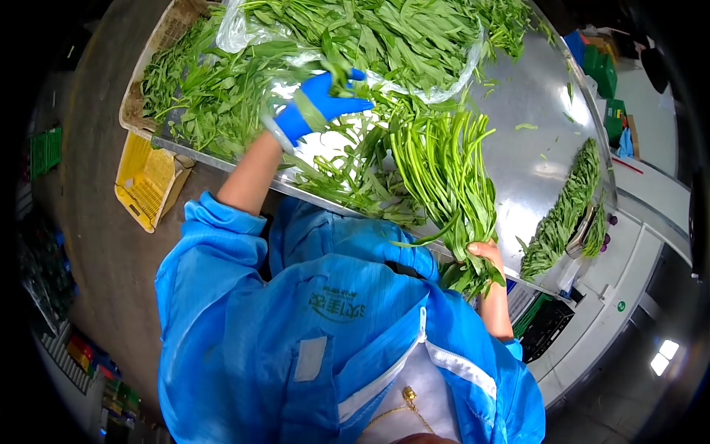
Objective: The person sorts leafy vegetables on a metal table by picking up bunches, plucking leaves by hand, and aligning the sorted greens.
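My left hand [318, 105], in a blue glove, reaches over the loose greens on the metal table. Its thumb and fingers are spread apart. A slightly blurred leafy sprig [339, 72] shows between them; whether it is pinched is unclear. A green strip crosses the back of the glove. My bare right hand [486, 255] is closed around the leafy end of a bunch of water spinach [447, 166] at the near table edge. The long pale stems point away from me, and leaves partly hide the fingers. Scattered sprigs [355, 166] lie between the hands.
A large heap of greens [399, 37] lies on clear plastic [237, 29] at the far side. A worn crate [137, 100] stands left, above a yellow basket [151, 177]. Another leafy bundle [566, 211] rests on the right of the metal table [518, 148].
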A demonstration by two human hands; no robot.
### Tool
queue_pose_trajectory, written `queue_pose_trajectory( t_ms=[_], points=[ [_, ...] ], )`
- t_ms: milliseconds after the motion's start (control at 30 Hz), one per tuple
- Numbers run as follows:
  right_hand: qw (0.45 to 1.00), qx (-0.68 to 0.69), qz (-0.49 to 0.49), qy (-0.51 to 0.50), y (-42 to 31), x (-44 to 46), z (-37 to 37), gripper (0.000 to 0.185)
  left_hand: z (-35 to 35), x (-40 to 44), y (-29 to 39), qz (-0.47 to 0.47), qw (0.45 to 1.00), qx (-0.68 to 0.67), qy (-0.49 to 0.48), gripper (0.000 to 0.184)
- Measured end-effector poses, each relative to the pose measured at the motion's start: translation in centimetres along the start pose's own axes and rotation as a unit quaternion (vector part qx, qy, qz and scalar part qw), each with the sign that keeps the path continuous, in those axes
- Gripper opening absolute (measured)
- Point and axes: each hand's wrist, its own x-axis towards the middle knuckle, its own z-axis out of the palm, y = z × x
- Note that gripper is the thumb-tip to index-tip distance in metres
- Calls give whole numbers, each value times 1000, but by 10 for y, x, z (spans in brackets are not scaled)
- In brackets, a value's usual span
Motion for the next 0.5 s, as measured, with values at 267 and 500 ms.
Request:
queue_pose_trajectory(
  t_ms=[267,500],
  points=[
    [995,-95,-16,-18,-4,-4,9,87,53,-2,19,31,990,44,-134,36],
    [997,41,-63,-10,14,-7,-17,82,-26,17,16,-93,994,-18,-56,49]
  ],
)
